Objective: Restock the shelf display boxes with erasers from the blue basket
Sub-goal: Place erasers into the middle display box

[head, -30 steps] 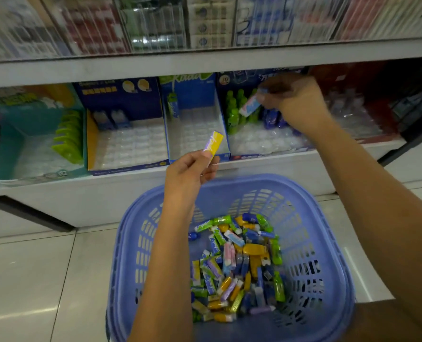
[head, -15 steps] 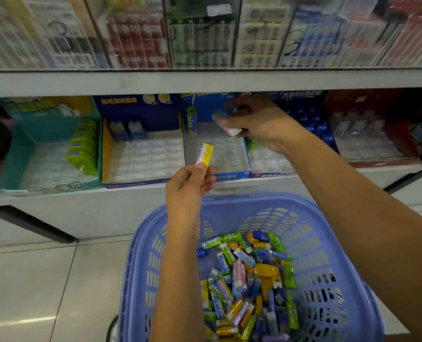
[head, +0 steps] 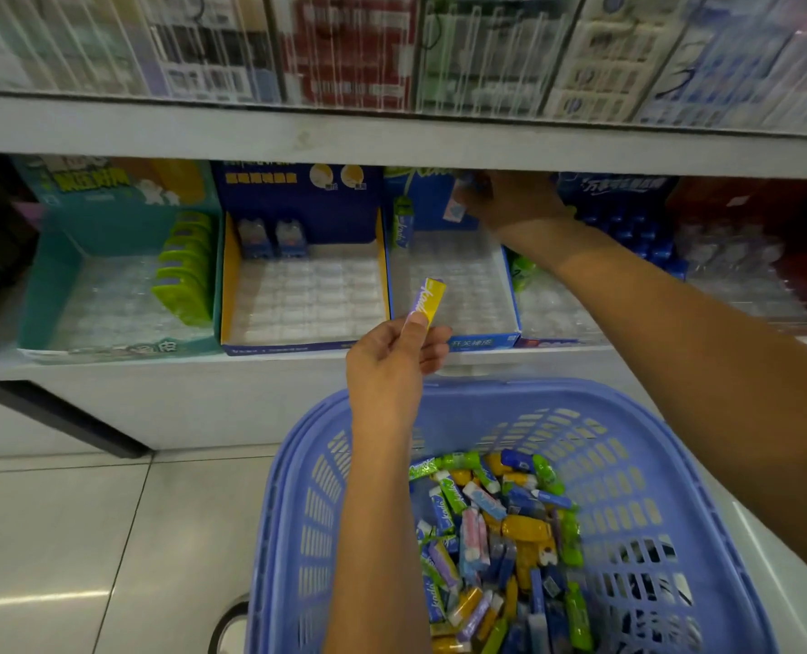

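My left hand (head: 394, 358) pinches a yellow and purple eraser (head: 427, 299) upright, above the front edge of the middle blue display box (head: 484, 342). My right hand (head: 510, 200) reaches deep under the upper shelf to the back of that same box and grips a pale pink and blue eraser (head: 455, 210). One green and blue eraser (head: 402, 224) stands at the box's back left corner. The blue basket (head: 628, 431) sits below on the floor with several loose erasers (head: 496, 531) in mixed colours.
A yellow-lined blue box (head: 231, 285) to the left holds two small items at its back. A teal box (head: 38, 295) further left holds green pieces. Boxes with blue and red goods (head: 637, 233) stand to the right. The upper shelf edge (head: 297, 134) overhangs closely.
My right hand has moved left and deeper into the middle box with its eraser. The view has tilted so the shelf sits lower. My left hand keeps its eraser raised.
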Demonstrator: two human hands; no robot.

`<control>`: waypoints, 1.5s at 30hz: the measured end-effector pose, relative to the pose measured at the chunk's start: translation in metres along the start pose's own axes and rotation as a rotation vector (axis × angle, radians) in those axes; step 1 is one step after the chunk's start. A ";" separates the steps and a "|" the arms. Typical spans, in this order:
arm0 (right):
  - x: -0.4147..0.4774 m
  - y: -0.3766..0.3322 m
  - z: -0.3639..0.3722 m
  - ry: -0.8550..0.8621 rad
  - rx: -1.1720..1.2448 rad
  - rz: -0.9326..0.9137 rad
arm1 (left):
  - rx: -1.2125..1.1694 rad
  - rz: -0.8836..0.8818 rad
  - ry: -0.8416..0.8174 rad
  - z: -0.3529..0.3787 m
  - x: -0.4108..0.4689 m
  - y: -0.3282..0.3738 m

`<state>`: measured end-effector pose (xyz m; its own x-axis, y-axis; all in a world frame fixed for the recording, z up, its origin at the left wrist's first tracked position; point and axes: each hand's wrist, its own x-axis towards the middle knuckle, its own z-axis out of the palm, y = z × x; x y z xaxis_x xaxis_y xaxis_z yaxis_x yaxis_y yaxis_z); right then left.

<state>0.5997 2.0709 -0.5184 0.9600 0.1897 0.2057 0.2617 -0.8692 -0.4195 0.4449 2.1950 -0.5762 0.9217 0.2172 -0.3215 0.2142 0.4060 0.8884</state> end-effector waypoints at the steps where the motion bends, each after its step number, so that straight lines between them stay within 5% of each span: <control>1: 0.003 0.002 0.002 -0.024 0.003 -0.024 | 0.001 -0.002 -0.004 0.000 0.000 0.001; 12: 0.020 0.014 -0.001 -0.259 0.028 -0.055 | 0.013 -0.017 -0.015 -0.001 0.000 0.002; 27: 0.001 -0.005 -0.008 -0.131 -0.063 0.069 | -0.010 0.076 0.006 -0.002 -0.002 0.008; 29: -0.020 -0.015 -0.018 -0.148 0.179 0.196 | 0.018 0.216 0.058 0.001 -0.001 0.009; 31: -0.043 -0.027 -0.029 -0.370 0.502 0.353 | 0.088 0.348 0.125 0.006 -0.003 0.007; 34: -0.064 -0.026 -0.035 -0.537 0.767 0.364 | 0.307 0.521 0.167 0.016 -0.007 0.002; 38: -0.058 -0.011 -0.042 -0.246 0.750 0.324 | 0.672 0.539 0.054 0.021 -0.009 -0.006; 41: -0.042 0.004 -0.040 0.016 0.299 0.224 | 1.008 0.521 -0.061 0.022 -0.007 -0.011; 45: -0.021 0.016 -0.024 0.005 0.138 0.155 | 1.188 0.487 -0.143 0.024 -0.006 -0.011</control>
<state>0.5811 2.0422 -0.5081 0.9895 0.0563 0.1335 0.1225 -0.8168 -0.5638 0.4446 2.1683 -0.5762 0.9961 -0.0079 0.0883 -0.0654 -0.7374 0.6723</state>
